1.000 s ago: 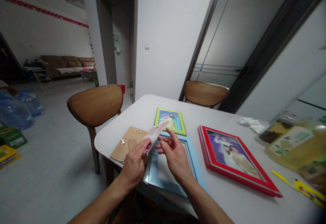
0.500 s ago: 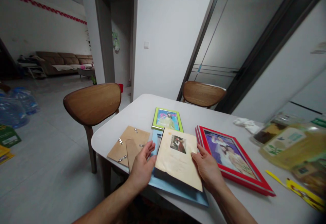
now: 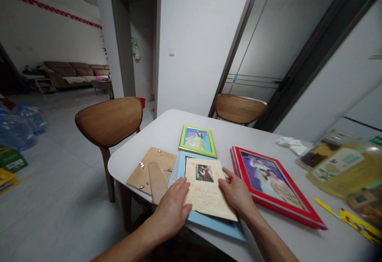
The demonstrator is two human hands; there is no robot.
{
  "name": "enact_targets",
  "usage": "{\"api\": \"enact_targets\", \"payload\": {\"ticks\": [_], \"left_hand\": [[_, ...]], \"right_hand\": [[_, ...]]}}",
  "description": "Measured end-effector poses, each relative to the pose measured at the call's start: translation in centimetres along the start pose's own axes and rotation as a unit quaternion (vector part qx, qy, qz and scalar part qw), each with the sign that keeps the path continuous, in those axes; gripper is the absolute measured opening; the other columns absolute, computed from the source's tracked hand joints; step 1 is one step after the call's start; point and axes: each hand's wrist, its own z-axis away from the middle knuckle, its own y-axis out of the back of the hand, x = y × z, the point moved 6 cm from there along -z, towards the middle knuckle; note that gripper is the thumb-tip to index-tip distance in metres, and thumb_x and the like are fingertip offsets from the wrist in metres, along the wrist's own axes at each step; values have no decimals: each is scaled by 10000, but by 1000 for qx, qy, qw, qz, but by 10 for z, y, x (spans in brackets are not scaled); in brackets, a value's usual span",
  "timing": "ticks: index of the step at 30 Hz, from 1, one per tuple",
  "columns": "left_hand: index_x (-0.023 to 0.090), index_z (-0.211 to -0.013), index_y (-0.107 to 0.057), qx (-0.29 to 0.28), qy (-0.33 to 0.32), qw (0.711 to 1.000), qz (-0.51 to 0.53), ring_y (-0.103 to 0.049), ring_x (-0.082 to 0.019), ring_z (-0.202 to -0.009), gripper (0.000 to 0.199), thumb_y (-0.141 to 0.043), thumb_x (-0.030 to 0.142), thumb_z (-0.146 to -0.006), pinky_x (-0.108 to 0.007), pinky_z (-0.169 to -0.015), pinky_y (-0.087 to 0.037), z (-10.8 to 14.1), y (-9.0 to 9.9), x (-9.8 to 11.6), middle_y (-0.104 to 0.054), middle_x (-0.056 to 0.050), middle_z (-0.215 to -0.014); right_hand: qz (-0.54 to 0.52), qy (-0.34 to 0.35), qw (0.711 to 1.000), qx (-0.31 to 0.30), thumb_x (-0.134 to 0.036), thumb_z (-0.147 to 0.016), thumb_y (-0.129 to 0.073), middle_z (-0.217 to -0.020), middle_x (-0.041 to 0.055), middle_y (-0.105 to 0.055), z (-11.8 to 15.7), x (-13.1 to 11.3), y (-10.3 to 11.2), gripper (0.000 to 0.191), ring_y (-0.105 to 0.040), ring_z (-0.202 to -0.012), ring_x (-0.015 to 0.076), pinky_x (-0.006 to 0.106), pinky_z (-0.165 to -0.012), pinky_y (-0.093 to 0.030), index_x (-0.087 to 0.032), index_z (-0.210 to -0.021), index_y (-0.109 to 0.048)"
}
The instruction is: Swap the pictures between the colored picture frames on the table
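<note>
A cream sheet with a small printed photo (image 3: pixel 209 198) lies over a light blue picture frame (image 3: pixel 215 226), slightly askew. My left hand (image 3: pixel 173 206) rests along the sheet's left edge, fingers stretched out flat. At the right edge, my right hand (image 3: pixel 237 192) holds the sheet between thumb and bent fingers. Left of the blue frame is a brown backing board (image 3: pixel 143 168) with metal clips and a stand leg (image 3: pixel 157 182). Behind the blue frame lies a lime green picture frame (image 3: pixel 212 146) with a photo in it.
To the right, a red picture frame (image 3: pixel 286 212) with a photo lies on the white table (image 3: pixel 149 136). Beyond it are a yellow knife-like tool (image 3: pixel 326 208), an oil bottle (image 3: pixel 331 174) and a crumpled white tissue (image 3: pixel 294 146). Wooden chairs (image 3: pixel 110 121) stand around the table.
The sheet has come down flatter onto the blue frame, shifting a little toward the left. My left hand has turned from palm-inward to fingers laid flat at its edge.
</note>
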Motion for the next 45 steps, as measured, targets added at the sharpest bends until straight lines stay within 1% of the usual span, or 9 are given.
{"api": "enact_targets", "payload": {"ticks": [5,12,21,25,30,33,37,41,45], "left_hand": [[74,-1203,-389,-4,-5,1000,-18,-269,-203,-1226,492,-465,139,-722,-378,-1024,-239,-1,-1,0,-343,-140,-1307],[100,-1221,-359,-4,-17,1000,-7,-267,-196,-1227,503,-456,137,-728,-381,-1021,-246,1,1,-1,-340,-126,-1313],[120,-1128,-469,-14,-45,998,-33,-285,-216,-1217,376,-431,161,-756,-379,-1009,-265,0,3,6,-434,-107,-1251],[107,-1077,-507,-22,-41,997,-61,-324,-219,-1194,340,-423,148,-750,-355,-1007,-269,-2,5,13,-485,-112,-1198],[99,-1114,-482,-34,-34,996,-74,-312,-212,-1202,372,-410,139,-751,-356,-1011,-251,-1,6,14,-472,-113,-1214],[134,-1204,-395,-43,-22,996,-77,-269,-210,-1225,483,-456,173,-726,-405,-1020,-199,8,20,-1,-373,-105,-1297],[174,-1249,-327,-22,25,994,-107,-202,-230,-1250,641,-558,246,-655,-437,-1012,-169,28,55,-46,-252,-112,-1357],[176,-1222,-362,21,112,978,-175,-222,-267,-1239,640,-585,239,-625,-474,-989,-187,43,82,-92,-281,-126,-1343],[146,-1165,-432,56,105,976,-180,-296,-249,-1211,572,-599,187,-620,-397,-990,-248,45,85,-106,-351,-138,-1304]], "right_hand": [[45,14,999,-1,-245,-670,-397,-552,23,-544,-1,-1,-4,533,-502,-523,142,245,-528,-365,-20,-1147,-474],[-44,-22,999,-20,-281,-695,-392,-565,5,-552,0,6,-6,552,-509,-488,130,225,-466,-358,-53,-1197,-409],[244,117,963,1,-282,-764,-372,-922,157,-605,5,-19,-12,439,-561,-804,217,316,-720,-387,-56,-1128,-471],[313,188,929,53,-287,-755,-425,-1050,176,-542,12,-21,-17,374,-503,-921,248,355,-764,-369,-88,-1059,-512],[334,215,918,21,-273,-777,-401,-1079,140,-530,13,-15,-23,289,-461,-975,239,356,-805,-344,-133,-959,-576],[327,205,922,27,-296,-775,-404,-1097,135,-522,15,-15,-20,301,-459,-976,248,368,-791,-349,-149,-968,-582],[267,222,937,25,-303,-761,-433,-1098,108,-536,29,-34,-27,318,-446,-1006,244,374,-807,-335,-165,-1013,-567],[189,303,932,-69,-312,-756,-450,-998,91,-588,58,-79,-64,308,-477,-938,215,356,-828,-318,-155,-994,-567],[194,336,916,-101,-429,-676,-526,-933,94,-578,85,-115,-105,394,-470,-887,247,390,-760,-329,-187,-986,-544]]}}
